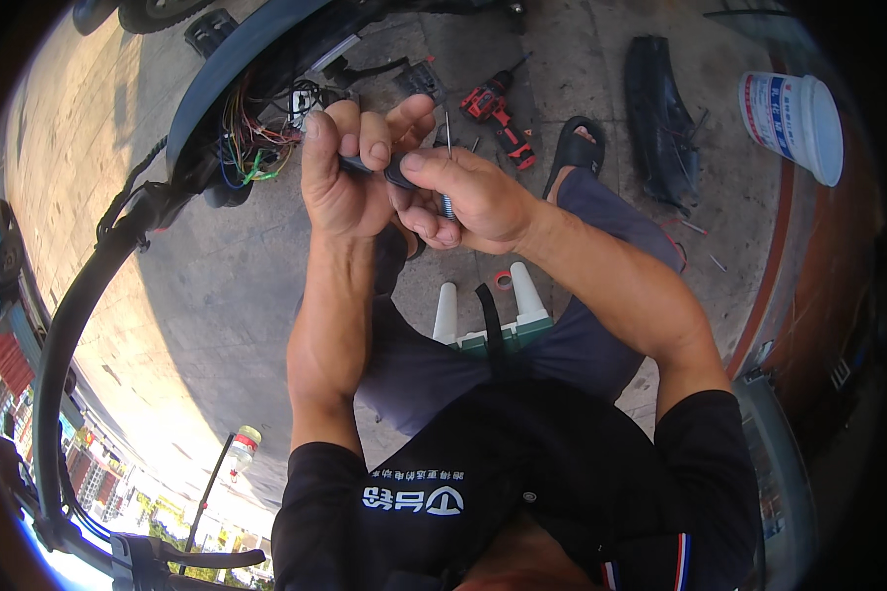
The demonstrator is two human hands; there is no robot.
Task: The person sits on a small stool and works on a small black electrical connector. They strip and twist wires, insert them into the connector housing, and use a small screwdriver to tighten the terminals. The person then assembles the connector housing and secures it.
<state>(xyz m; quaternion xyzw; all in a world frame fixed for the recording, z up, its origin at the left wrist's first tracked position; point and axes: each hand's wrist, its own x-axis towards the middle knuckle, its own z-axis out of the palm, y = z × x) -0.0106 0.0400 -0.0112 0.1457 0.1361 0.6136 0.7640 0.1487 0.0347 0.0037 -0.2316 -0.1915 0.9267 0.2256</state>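
Note:
My left hand [348,175] is closed around a small black part [355,165], its fingers curled and palm turned up. My right hand [483,197] meets it, the thumb pressing on the round black end [398,171] of what seems to be the same part. A slim tool with a thin metal shaft [449,130], apparently a screwdriver, stands up out of the right hand's fingers. Its ribbed lower end shows below them. Just beyond my left hand, a bundle of coloured wires [249,138] with green connectors hangs from an opened two-wheeler body [212,94].
A red cordless drill [499,116] lies on the paving ahead, near my sandal [577,148]. To the right are a curved black panel [662,118] and a white bucket [798,126]. A red tape roll [504,280] is by a green-and-white stool [508,333]. The dark handlebar tube [64,335] curves along the left.

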